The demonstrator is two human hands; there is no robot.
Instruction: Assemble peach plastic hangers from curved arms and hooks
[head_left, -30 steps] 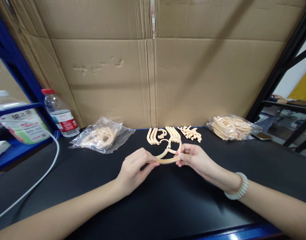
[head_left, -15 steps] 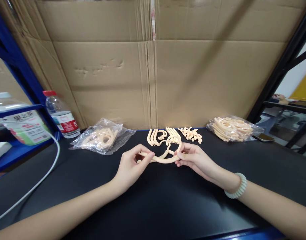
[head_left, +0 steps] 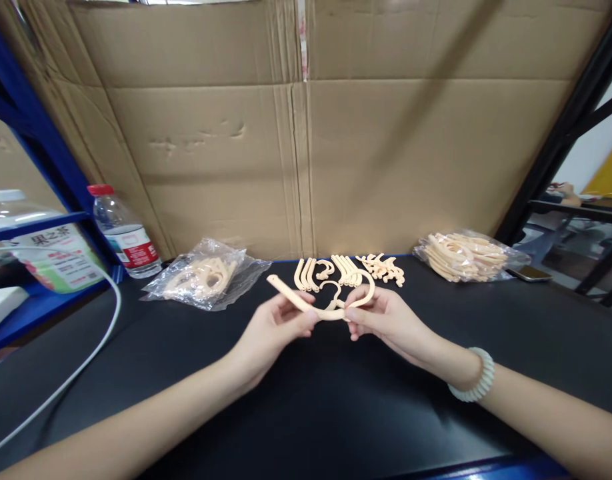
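Note:
Both hands hold a beige plastic clothes hanger (head_left: 330,316) just above the table, its hook pointing away from me. My left hand (head_left: 281,327) pinches it left of the middle between thumb and fingers, and a straight arm with a small hole near its end sticks up to the left. With thumb and fingers, my right hand (head_left: 381,317) grips the other side, where a rounded arm curls up and back. The fingers hide part of the joint. Behind the hanger lie rows of matching curved pieces (head_left: 306,275) and a cluster of small hooks (head_left: 383,268).
On the black table (head_left: 306,400), a clear bag of beige parts (head_left: 206,277) lies left and a fuller bag (head_left: 461,257) right, beside a phone (head_left: 533,273). Bottles, including a red-capped one (head_left: 131,243), stand at the left near a white cable (head_left: 99,347). Cardboard (head_left: 211,167) walls the back.
The hanger has turned in my hands: its left arm now points up and left, and the rounded arm leans further right. My left hand has shifted slightly right along it.

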